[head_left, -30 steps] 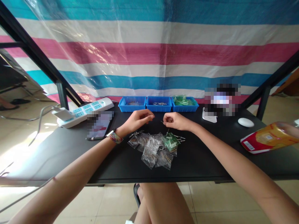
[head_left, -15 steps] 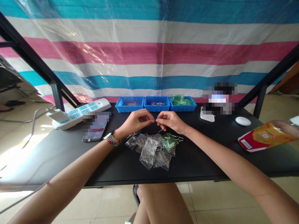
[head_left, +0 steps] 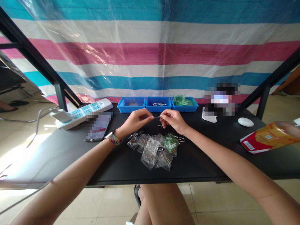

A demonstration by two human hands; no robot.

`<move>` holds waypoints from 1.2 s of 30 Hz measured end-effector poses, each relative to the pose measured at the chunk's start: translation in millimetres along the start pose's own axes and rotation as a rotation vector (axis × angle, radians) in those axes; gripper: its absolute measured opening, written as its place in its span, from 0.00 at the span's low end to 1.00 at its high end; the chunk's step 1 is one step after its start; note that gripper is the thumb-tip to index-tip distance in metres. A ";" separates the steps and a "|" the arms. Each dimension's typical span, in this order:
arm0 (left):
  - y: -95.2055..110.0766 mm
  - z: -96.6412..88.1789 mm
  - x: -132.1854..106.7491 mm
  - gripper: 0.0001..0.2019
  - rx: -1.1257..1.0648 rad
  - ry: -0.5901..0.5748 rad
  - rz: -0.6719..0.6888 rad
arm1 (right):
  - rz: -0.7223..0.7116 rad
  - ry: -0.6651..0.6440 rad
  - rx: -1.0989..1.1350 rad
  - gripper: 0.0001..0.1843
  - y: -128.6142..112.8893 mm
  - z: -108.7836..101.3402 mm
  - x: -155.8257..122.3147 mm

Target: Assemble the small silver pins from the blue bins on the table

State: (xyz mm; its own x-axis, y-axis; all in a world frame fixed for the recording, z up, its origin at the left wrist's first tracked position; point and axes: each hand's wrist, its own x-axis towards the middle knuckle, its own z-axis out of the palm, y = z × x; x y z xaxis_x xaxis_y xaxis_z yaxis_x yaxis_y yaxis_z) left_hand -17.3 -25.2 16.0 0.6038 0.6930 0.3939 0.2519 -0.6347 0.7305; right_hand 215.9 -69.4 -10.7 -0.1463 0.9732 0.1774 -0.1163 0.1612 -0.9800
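Observation:
Above the black table (head_left: 206, 156), my left hand (head_left: 136, 121) and my right hand (head_left: 172, 119) meet fingertip to fingertip, both pinched on a thin metal pin (head_left: 156, 117) held level between them. More thin pins stick out of my right fist. Below the hands lies a heap of small clear plastic bags (head_left: 152, 150) with metal parts in them, one green bag (head_left: 170, 142) among them, and loose pins (head_left: 136, 134) beside it. My left wrist wears a beaded band.
Three blue trays (head_left: 158, 104) stand in a row at the back, the right one holding green bags. A white power strip (head_left: 82, 112) and a phone (head_left: 97, 126) lie at the left. A white mouse (head_left: 245, 122) and a red and yellow packet (head_left: 269, 137) are at the right.
My hands were apart one second ago. They have come together and risen slightly, and now both pinch one pin between them.

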 end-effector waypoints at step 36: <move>-18.3 10.7 1.3 0.15 0.194 -0.323 0.229 | -0.247 0.410 -0.364 0.08 4.5 -23.3 13.3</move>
State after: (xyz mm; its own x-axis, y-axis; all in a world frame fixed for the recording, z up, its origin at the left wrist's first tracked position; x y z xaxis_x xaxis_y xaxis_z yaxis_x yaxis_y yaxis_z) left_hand -13.0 -16.4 -2.8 0.8581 0.4044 0.3164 0.2031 -0.8332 0.5143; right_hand 236.3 -51.8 -14.8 0.2411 0.8721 0.4259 0.2561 0.3661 -0.8946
